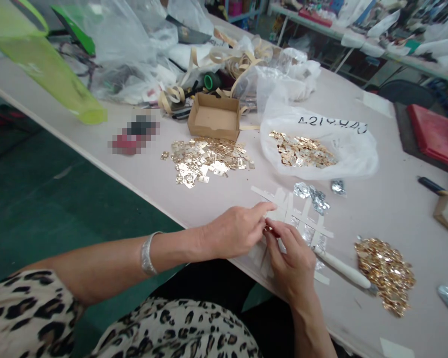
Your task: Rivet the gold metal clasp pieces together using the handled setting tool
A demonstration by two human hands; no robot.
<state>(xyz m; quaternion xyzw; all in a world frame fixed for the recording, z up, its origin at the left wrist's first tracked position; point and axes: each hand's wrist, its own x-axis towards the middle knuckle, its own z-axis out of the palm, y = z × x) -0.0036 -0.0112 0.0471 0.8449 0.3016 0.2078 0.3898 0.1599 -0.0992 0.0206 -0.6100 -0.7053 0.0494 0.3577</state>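
Just above the table's near edge, my left hand (239,227) and my right hand (293,256) meet with their fingertips together. A tiny gold-coloured metal piece (266,228) shows between them, mostly covered by the fingers. My right thumb and index finger pinch it. My left hand is closed at the same spot, its index finger reaching forward; what its thumb presses on is hidden. Under and beyond the hands lies a plastic-covered patch crossed with strips of white tape (309,223). A tool with a white handle (345,268) rests right of my right hand.
Flat gold plates (209,159) lie heaped before a cardboard box (213,119). A white plastic bag (358,149) holds more plates. Rounded gold pieces (386,273) are piled at right, small silver pieces (313,196) beyond the tape. Bags and tape rolls crowd the back.
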